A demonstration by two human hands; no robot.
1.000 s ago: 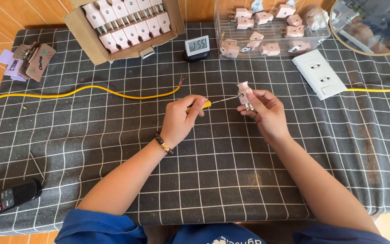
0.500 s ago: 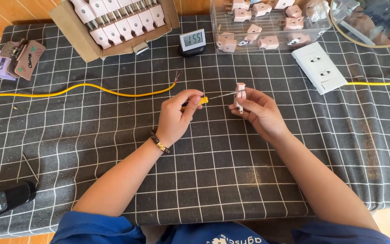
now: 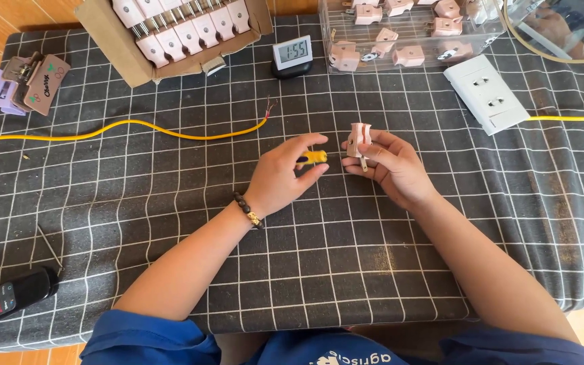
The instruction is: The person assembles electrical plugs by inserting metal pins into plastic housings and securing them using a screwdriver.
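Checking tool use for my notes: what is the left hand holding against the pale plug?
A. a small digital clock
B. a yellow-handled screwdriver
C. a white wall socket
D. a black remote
B: the left hand pinches a yellow-handled screwdriver whose tip points at the pale plug held in the right hand.

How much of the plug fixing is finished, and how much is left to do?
Looks done: the cardboard box holds a neat row of plugs. In hand: the right hand holds one pale pink plug, and the left hand points a small yellow-handled screwdriver at it. Probably left: loose plugs lie in the clear tray, and the yellow wire lies bare-ended on the cloth, joined to nothing.
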